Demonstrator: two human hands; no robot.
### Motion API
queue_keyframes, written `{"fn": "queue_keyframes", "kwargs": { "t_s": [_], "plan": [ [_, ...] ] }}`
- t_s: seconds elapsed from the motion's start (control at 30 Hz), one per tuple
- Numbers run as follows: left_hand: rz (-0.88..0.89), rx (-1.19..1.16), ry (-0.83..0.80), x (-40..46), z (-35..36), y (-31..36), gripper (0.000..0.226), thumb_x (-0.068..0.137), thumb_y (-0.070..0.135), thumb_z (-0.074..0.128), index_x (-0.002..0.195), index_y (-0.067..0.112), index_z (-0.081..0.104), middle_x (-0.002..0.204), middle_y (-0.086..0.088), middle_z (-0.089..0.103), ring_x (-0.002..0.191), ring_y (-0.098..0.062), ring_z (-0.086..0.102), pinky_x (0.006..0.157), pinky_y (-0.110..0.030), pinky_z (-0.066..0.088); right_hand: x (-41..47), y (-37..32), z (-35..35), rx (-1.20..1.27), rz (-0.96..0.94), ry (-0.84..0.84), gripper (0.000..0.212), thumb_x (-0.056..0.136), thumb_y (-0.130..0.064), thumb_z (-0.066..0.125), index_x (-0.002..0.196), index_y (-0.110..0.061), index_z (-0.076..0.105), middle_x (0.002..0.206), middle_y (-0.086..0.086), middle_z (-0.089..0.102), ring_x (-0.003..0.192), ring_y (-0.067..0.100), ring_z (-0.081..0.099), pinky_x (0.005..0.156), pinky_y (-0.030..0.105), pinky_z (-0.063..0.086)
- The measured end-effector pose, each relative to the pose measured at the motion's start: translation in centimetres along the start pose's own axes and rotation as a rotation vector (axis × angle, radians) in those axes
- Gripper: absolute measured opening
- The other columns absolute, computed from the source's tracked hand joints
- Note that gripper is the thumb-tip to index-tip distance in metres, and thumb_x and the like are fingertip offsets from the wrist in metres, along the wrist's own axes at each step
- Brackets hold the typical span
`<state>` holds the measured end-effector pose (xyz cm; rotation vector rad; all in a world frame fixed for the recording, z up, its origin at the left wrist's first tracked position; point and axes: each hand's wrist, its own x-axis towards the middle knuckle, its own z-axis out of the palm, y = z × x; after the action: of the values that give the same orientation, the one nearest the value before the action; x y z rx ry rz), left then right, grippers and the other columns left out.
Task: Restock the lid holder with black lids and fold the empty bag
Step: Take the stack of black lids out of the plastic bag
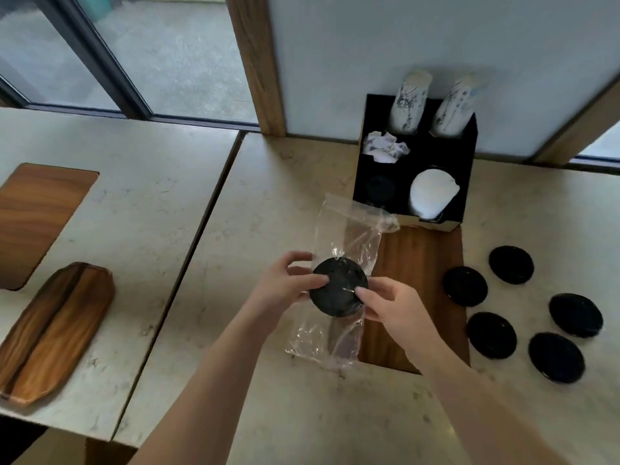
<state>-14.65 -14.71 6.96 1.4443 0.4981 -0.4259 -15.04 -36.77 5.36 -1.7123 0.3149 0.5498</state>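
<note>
Hands, my left (285,283) and right (391,305), pinch a round black plastic lid (339,286) over the crinkled clear plastic bag (349,236), near the black lid holder (416,162), I judge for restocking.

Five lids (523,317) right of the bag (349,250), lid holder (416,169) behind both, on the counter (288,397).

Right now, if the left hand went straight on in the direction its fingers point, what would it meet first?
The left hand points right, across the black lid it holds, so it would likely meet the right hand on the lid's other edge first. Depth is hard to judge from one view.
</note>
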Motion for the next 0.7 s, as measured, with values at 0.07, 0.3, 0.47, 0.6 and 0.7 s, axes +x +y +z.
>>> {"fn": "queue_keyframes", "kwargs": {
  "t_s": [0.07,0.3,0.47,0.6,0.7],
  "plan": [
    [-0.015,-0.001,-0.037,-1.3,2.0,-2.7,0.055,0.064,0.017,0.088,0.116,0.019,0.069,0.098,-0.007,0.081,0.088,-0.020,0.079,0.071,-0.027,0.061,-2.2,3.1,-1.3,0.003,0.044,0.031,0.024,0.096,-0.021,0.072,0.120,-0.019,0.070,0.111,-0.002,0.075,0.101,0.015,0.073,0.081,0.026,0.063],
    [-0.149,0.210,-0.133,-4.8,6.5,-11.5,0.034,0.081,0.008,0.082,0.108,0.026,0.073,0.106,-0.011,0.077,0.098,-0.026,0.075,0.067,-0.022,0.058,-8.5,12.9,-3.3,-0.061,0.192,0.140,0.031,0.096,-0.021,0.073,0.123,-0.008,0.070,0.103,-0.003,0.074,0.091,0.014,0.073,0.071,0.028,0.064],
    [-0.148,0.341,-0.161,-5.6,6.8,-13.1,0.034,0.088,0.000,0.074,0.106,0.028,0.076,0.100,-0.008,0.077,0.094,-0.020,0.074,0.068,-0.021,0.057,-10.6,14.4,-5.9,-0.255,0.074,0.333,0.044,0.091,-0.032,0.078,0.129,-0.021,0.058,0.114,-0.008,0.063,0.097,0.002,0.061,0.078,0.022,0.052],
    [-0.175,0.319,-0.200,-5.8,6.8,-13.0,0.025,0.094,0.005,0.071,0.103,0.027,0.079,0.090,-0.001,0.081,0.085,-0.014,0.077,0.067,-0.022,0.059,-10.8,14.0,-7.6,-0.579,-0.217,0.433,0.047,0.086,-0.020,0.082,0.127,-0.016,0.058,0.124,0.001,0.054,0.105,0.013,0.055,0.088,0.028,0.049],
    [-0.164,0.297,-0.221,-6.0,6.7,-12.5,0.020,0.095,0.011,0.072,0.098,0.030,0.082,0.093,-0.002,0.082,0.085,-0.012,0.078,0.066,-0.021,0.059,-10.2,13.3,-8.3,-0.732,-0.405,0.469,0.040,0.081,-0.014,0.086,0.116,-0.010,0.068,0.118,0.007,0.058,0.110,0.025,0.055,0.093,0.029,0.042]
  ]
}}
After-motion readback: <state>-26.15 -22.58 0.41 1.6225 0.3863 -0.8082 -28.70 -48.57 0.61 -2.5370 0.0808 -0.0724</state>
